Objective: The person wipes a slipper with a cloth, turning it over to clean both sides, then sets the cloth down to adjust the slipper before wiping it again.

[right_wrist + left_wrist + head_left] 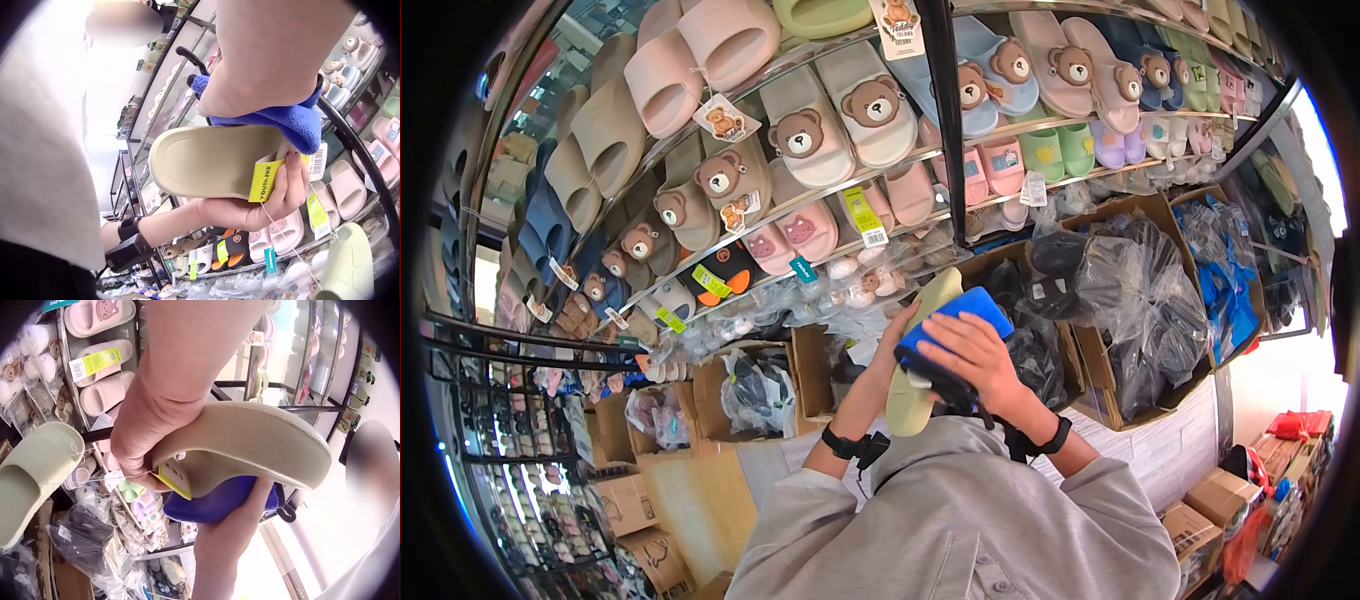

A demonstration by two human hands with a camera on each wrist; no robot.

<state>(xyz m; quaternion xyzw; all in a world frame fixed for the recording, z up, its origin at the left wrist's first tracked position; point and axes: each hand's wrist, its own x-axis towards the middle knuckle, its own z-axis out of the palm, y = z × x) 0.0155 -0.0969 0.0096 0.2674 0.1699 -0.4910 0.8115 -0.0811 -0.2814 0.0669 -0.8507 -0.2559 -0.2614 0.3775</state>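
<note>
A pale green-beige slipper [905, 400] is held in front of the chest. The left hand [885, 350] grips it, fingers curled round its edge beside a yellow tag [265, 181]. Over the slipper, the right hand [975, 362] holds a blue cloth [988, 308], its fingers spread across the fabric; the cloth touches the inner sole [206, 161] at the strap end. Black straps or cords hang by the cloth. A matching slipper [47, 462] dangles on a thin string, seen in both wrist views. The fingertips inside the slipper are partly hidden.
Shelves of slippers with bear faces [870, 102] stand ahead, crossed by a black upright post [946, 120]. Below are open cardboard boxes [1105, 380] of plastic-wrapped footwear. More cartons [1185, 530] lie at the lower right, and a black rack stands at the left.
</note>
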